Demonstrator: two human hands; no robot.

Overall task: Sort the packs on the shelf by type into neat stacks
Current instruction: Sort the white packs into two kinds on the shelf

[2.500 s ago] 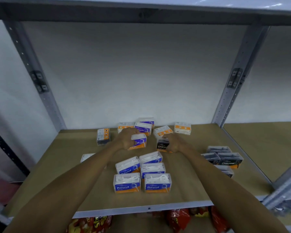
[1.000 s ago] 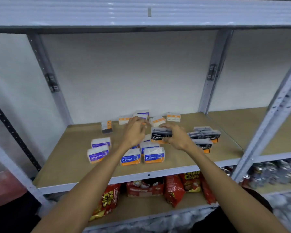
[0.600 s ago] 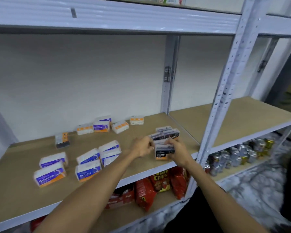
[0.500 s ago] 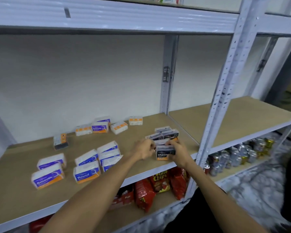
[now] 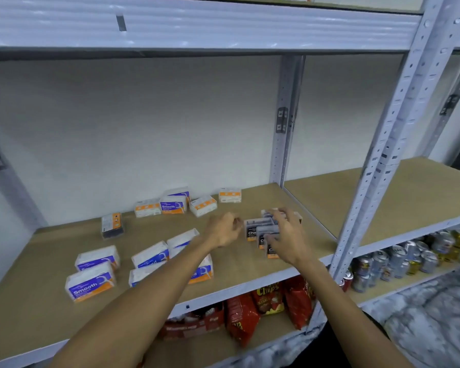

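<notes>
- Charcoal packs (image 5: 258, 227) cluster at the shelf's (image 5: 51, 251) three o'clock, under the spread right hand (image 5: 287, 235); the left hand (image 5: 223, 232) is loosely curled and empty beside them.
- Blue packs (image 5: 149, 257) at seven o'clock lie grouped but unstacked.
- Mixed packs (image 5: 202, 205) at twelve o'clock look unsorted.

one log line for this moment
left hand: empty, left of charcoal packs | right hand: fingers spread over them | grip: none

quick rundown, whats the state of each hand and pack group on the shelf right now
left hand, loosely curled, holding nothing
right hand, fingers spread over the black packs
black packs, clustered at right, labels forward
blue packs, grouped front left, partly behind the arm
back packs, loose row, mixed colours
lone dark pack, standing on end, back left
</notes>
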